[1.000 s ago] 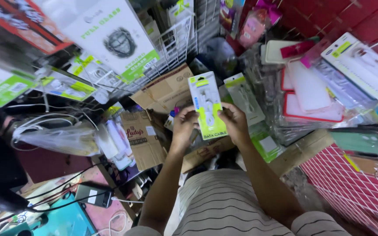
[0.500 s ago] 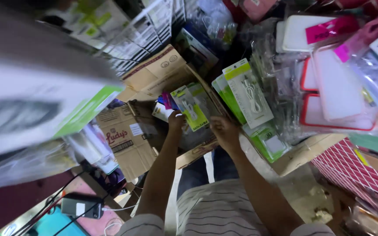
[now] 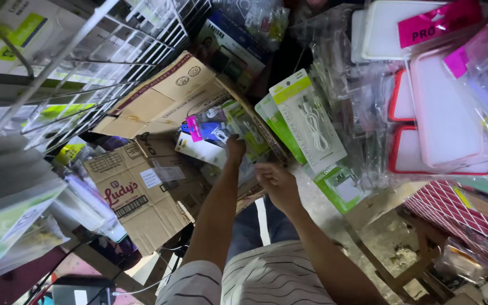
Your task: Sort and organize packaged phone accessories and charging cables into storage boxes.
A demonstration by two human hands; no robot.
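left hand (image 3: 235,149) is down in the open cardboard box (image 3: 159,101), fingers closed on a green packet (image 3: 249,133) sitting among other packets in there. right hand (image 3: 278,183) hangs just outside the box, loosely curled, holding nothing i can see. white cable pack (image 3: 309,118) hangs right beside.

A wire rack (image 3: 114,62) hangs upper left; a flattened brown carton (image 3: 136,197) lies below it. Red-rimmed phone cases (image 3: 441,130) in clear bags crowd the right; a red grid panel (image 3: 453,209) sits beneath them
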